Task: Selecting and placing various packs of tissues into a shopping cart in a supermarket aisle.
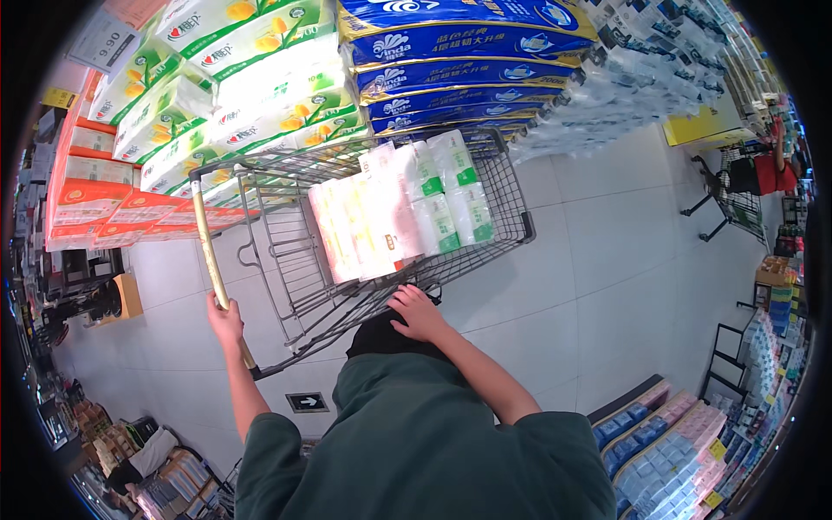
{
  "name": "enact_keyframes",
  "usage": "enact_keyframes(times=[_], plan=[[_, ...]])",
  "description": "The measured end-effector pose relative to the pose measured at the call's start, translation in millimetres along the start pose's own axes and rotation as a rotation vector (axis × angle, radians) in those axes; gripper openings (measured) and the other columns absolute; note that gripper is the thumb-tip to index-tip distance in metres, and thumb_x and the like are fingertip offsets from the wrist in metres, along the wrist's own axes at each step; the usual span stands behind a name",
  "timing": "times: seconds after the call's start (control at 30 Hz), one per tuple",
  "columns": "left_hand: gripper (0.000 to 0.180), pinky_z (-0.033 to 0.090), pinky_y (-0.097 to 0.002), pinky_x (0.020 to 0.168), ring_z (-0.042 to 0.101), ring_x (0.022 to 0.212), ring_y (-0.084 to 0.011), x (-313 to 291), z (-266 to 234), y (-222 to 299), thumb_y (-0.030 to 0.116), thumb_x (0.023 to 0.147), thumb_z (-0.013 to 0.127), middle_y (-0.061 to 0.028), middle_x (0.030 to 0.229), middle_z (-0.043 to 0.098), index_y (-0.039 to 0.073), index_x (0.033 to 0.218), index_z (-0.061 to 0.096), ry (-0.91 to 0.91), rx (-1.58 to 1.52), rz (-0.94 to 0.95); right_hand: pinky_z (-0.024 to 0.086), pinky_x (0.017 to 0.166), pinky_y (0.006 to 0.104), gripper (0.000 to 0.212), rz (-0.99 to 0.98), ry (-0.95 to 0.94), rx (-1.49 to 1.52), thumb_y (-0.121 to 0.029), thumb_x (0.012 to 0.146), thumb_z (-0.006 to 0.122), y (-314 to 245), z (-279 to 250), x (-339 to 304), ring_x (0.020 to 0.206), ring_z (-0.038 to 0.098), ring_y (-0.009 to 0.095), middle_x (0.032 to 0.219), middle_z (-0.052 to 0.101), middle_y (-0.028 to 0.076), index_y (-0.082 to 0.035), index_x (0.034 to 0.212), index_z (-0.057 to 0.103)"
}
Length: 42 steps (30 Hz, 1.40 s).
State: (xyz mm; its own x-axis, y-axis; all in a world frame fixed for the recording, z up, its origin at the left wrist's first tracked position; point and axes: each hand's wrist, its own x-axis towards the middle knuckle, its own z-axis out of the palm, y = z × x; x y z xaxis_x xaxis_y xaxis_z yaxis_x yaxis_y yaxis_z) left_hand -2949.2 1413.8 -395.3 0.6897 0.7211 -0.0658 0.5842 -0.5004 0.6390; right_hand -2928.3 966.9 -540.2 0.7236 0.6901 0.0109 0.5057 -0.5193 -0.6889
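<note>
My left hand (226, 322) is wrapped round the gold-coloured handle (208, 247) of a metal shopping cart (305, 302). My right hand (418, 315) is at the near side of the cart, beside its wire edge. Its fingers are stretched out and slightly apart, with nothing visible in them; whether the fingertips touch the wire I cannot tell. Inside the basket lie packs of paper rolls. One pack (351, 227) is white with pink and orange print, partly washed out by glare. Next to it are white packs with green ends (452, 198).
Beyond the cart rise stacked tissue packs in white and green (260, 100) and in blue (459, 74). Orange packs (113, 204) stand at the far left. Another cart (737, 195) with a person beside it is at right. Shelves of blue and pink packs (663, 442) stand near right.
</note>
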Motion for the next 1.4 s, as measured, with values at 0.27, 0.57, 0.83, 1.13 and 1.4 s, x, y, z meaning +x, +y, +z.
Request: enact_keyframes(times=[0.27,0.57,0.83,1.13,1.4], plan=[[0.034,0.037,-0.0281,0.035,0.046,0.041,-0.0093,-5.6,7.4,2.8,0.005,0.092,0.062,-0.0006,0.063,0.050,0.007,0.124,0.052,0.030,-0.064,-0.030,0.030,0.120,0.0450,0.054,-0.066,-0.148,0.031,-0.028,0.085,0.071,29.9,-17.2,-1.7,0.135,0.046,0.032,0.132,0.056,0.013,-0.010,0.134,0.055],[0.032,0.047,-0.0303,0.049,0.054,0.058,-0.0128,-6.5,6.3,14.0,0.015,0.093,0.068,-0.0037,0.077,0.055,0.002,0.121,0.060,-0.049,0.050,-0.248,0.045,0.106,0.0377,0.049,0.276,-0.416,0.776,-0.036,0.099,0.063,65.2,-167.2,10.1,0.125,0.056,0.026,0.133,0.057,0.014,-0.008,0.139,0.056],[0.039,0.044,-0.0445,0.099,0.057,0.108,-0.0338,-23.9,56.2,188.0,0.014,0.091,0.069,-0.0183,0.115,0.055,0.000,0.126,0.058,0.395,0.286,0.348,0.041,0.103,0.0355,0.039,0.301,0.959,0.316,-0.026,0.099,0.065,273.0,-432.5,81.5,0.119,0.053,0.023,0.128,0.056,0.012,-0.004,0.131,0.057],[0.063,0.047,-0.0378,0.098,0.058,0.118,-0.0288,110.7,268.6,445.9,0.046,0.094,0.068,-0.0187,0.127,0.059,-0.003,0.131,0.055,-0.111,-0.565,0.334,0.039,0.107,0.0410,0.061,0.437,1.107,0.072,-0.041,0.098,0.065,358.8,-540.0,179.7,0.126,0.047,0.036,0.135,0.046,0.025,0.001,0.139,0.049],[0.076,0.034,-0.0490,0.110,0.052,0.123,-0.0386,132.6,299.1,476.1,0.074,0.081,0.061,-0.0123,0.116,0.072,0.019,0.133,0.064,-0.148,-0.211,0.054,0.035,0.111,0.0451,0.075,0.318,1.266,0.325,-0.043,0.094,0.070,341.2,-520.3,197.1,0.135,0.039,0.039,0.145,0.041,0.027,0.003,0.146,0.042]])
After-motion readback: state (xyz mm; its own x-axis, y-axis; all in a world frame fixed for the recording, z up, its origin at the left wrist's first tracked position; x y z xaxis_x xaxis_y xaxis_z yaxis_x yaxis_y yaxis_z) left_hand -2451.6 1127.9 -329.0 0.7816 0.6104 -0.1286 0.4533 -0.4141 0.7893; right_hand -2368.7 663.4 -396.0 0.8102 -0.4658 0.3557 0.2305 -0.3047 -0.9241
